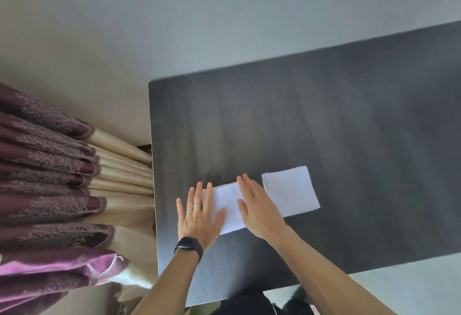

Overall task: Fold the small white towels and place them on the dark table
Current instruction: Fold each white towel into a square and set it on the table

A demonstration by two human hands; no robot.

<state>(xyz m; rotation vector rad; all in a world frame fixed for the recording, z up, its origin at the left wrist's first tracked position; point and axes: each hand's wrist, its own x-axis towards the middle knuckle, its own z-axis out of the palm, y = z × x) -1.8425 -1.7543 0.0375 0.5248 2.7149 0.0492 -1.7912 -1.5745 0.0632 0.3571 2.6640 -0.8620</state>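
Observation:
Two small white towels lie folded on the dark table [336, 120]. One folded towel [290, 191] sits alone, a neat square, just right of my hands. The other folded towel [230, 205] lies between my hands near the table's left side. My left hand [198, 217], with a ring and a black wristband, lies flat with straight fingers on that towel's left edge. My right hand [259, 206] presses flat on its right part, fingers straight. Most of this towel's edges are hidden under my palms.
A purple and cream curtain [57, 190] hangs in folds just left of the table's left edge. A pale wall [224, 15] runs behind the table. The table's near edge crosses the lower right, with light floor [411, 284] beyond it.

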